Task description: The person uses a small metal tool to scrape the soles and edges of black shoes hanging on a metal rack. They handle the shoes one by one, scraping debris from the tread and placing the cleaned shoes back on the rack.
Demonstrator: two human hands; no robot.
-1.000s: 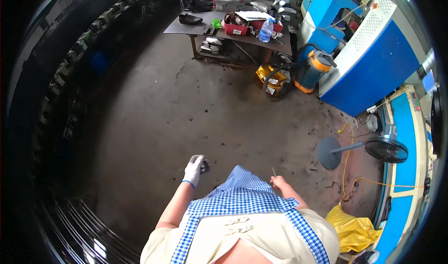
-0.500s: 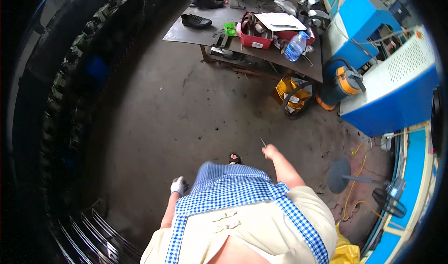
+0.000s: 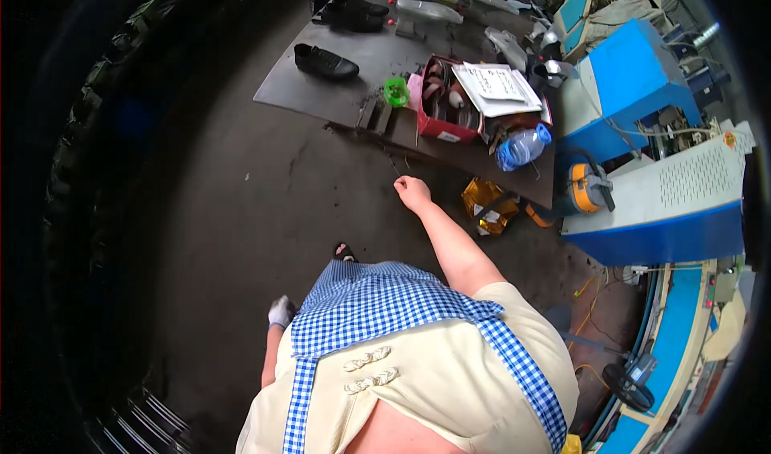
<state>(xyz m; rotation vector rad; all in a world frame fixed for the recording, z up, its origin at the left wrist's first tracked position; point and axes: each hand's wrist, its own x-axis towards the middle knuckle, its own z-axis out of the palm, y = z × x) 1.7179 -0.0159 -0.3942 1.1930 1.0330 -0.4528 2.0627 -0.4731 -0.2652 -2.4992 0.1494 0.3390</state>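
My right hand, bare, reaches forward toward the table's near edge. Its closed fingers hold a thin, dark rod-like tool that points away from me; its exact kind is too small to make out. At my left side hangs my left hand in a pale glove, apart from any object. How its fingers are set cannot be told. Ahead stands a metal-topped table. On it, nearest my right hand, are a green plastic container, a narrow metal block and a red box of mixed items.
Black shoes and shoe lasts lie on the table. Papers top the red box beside a water bottle. A golden bag sits beneath. To the right are an orange vacuum cleaner, blue-white machines and a fan.
I have come closer to the table, which looms larger. My right arm has stretched forward with the thin tool still in hand. My left hand still hangs at my side.
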